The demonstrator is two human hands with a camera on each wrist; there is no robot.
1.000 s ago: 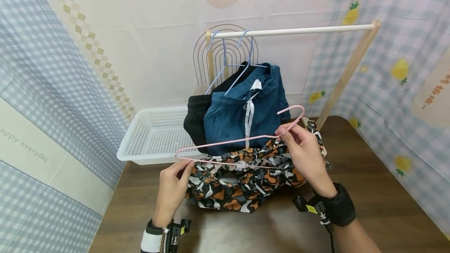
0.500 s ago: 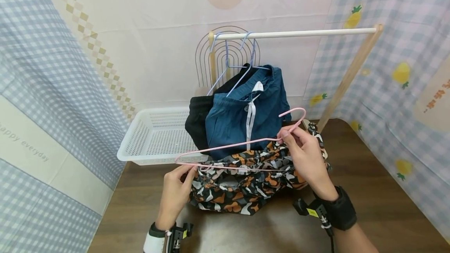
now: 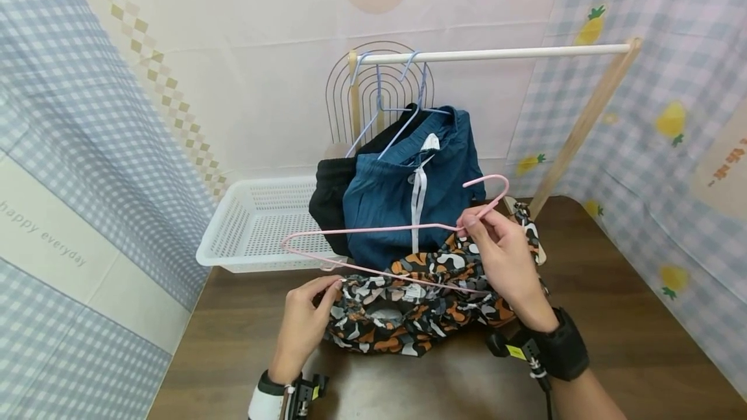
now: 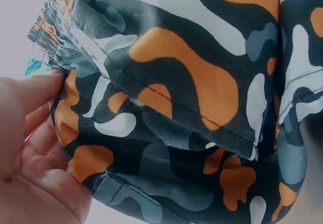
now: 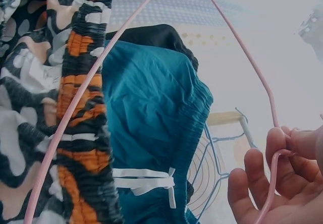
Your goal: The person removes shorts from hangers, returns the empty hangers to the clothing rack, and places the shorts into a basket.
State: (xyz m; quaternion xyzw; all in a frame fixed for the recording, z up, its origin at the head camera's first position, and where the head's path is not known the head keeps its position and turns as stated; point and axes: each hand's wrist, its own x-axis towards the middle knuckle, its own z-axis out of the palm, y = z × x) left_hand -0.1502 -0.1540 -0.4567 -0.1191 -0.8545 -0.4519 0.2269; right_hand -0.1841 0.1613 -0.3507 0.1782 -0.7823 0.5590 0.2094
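Patterned shorts (image 3: 403, 332) in black, orange, grey and white lie bunched on the table with their elastic waist gathered. At the waistband's left end, my left hand (image 3: 305, 319) pinches the cloth; in the left wrist view its fingers (image 4: 43, 90) are at the fabric edge. My right hand (image 3: 506, 253) holds a pink wire hanger (image 3: 373, 230) by the neck, just below its hook. The hanger's left end is free of my left hand and hovers beyond the waistband. Its lower bar crosses over the waist opening, and its right end is hidden by the shorts or my hand.
Behind, a white rail (image 3: 502, 53) on wooden posts carries blue hangers (image 3: 421, 86) with teal shorts (image 3: 379, 212) and black shorts (image 3: 329, 196). A white perforated basket (image 3: 213, 248) stands at back left. Curtains (image 3: 659, 167) enclose the brown table (image 3: 607, 316).
My left hand has left the hanger's end and moved slightly right and down to the shorts' waistband. The hanger's left end has risen and swung left. My right hand keeps its grip.
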